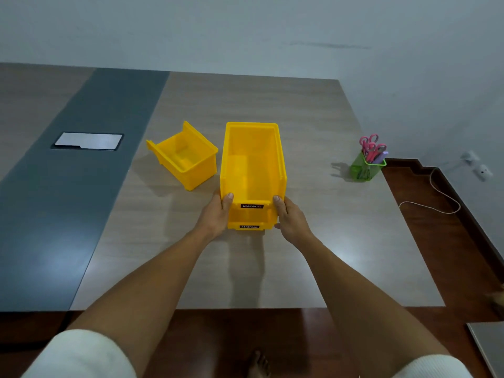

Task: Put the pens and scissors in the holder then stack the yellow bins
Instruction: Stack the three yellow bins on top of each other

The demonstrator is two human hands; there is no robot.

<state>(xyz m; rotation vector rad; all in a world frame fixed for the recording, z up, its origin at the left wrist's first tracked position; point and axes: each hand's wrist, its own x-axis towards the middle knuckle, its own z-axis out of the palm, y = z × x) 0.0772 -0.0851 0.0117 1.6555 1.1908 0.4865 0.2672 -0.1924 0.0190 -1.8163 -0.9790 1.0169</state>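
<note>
top bin (252,159) sits on a lower bin (249,226), only the lower one's front lip and label showing under it. both face the person, near the middle of the table (300,255). left hand (216,214) clamps the top bin's left front corner, thumb over the rim; right hand (289,216) clamps the right front corner the same way, fingers running down past the seam, maybe touching the lower bin too, can't tell. so both hands are closed on the top bin.

third bin (185,156) sits loose just left of the stack, turned at an angle, open front pointing away to the left, apart from the stack, nobody touching it.

holder (365,166), green mesh, stands well off to the right near the table edge. scissors (371,148), pink handles, stick up out of it, and a purple pen (381,156) tip beside them. no pens or scissors loose on the table.

step: first part looks done, stacking is under way, two of three bins stacked. top bin looks seated or nearly so; can't tell if it's fully locked down.

next move, my guess: let go, reach left for the third bin, turn it to match the stack, lift it over and lower it square onto the top bin. needs alignment of the rims, and the stack shouldn't get shoved while placing.
</note>
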